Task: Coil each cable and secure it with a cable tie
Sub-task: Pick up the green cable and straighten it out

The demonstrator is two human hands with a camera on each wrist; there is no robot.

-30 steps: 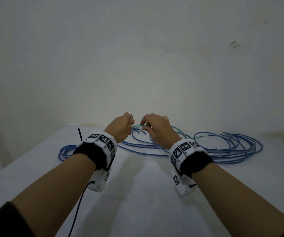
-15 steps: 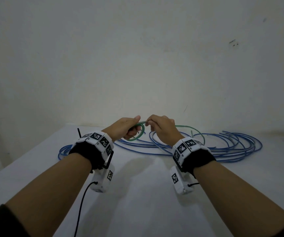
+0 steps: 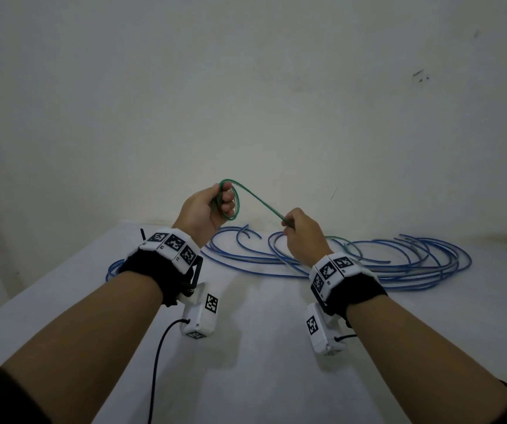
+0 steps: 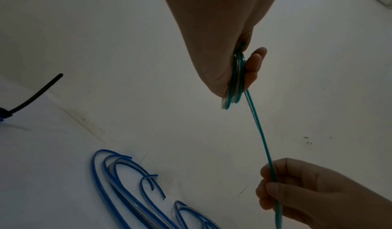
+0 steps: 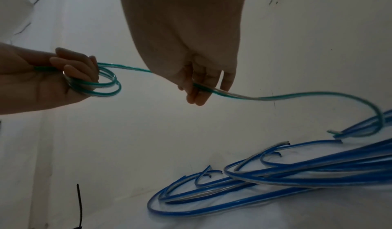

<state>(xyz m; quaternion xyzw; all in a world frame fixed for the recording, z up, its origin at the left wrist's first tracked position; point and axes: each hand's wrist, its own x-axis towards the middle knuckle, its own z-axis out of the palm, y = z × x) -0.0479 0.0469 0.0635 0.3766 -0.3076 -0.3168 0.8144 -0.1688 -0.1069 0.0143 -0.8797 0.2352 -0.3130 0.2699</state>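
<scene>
A thin green cable point(image 3: 258, 198) runs between both raised hands above the white table point(image 3: 261, 347). My left hand point(image 3: 212, 206) grips a small coil of it, two or three loops point(image 5: 101, 83) point(image 4: 235, 81) held in the curled fingers. My right hand point(image 3: 295, 228) pinches the straight run point(image 4: 273, 174) lower and to the right. Past my right hand the green cable's loose tail point(image 5: 318, 95) curves down to the table, ending by the blue cables. A black cable tie point(image 4: 36, 95) point(image 5: 79, 205) stands up at the table's left.
Several loose blue cables point(image 3: 399, 261) point(image 5: 275, 174) lie spread across the far half of the table, from left point(image 3: 114, 267) to right, close to the pale wall point(image 3: 246, 87). Black wires point(image 3: 157, 362) hang from the wrist cameras.
Both hands have risen off the table. The left hand lifted the green coil higher and the right hand slid away down the cable, drawing a straight stretch between them.
</scene>
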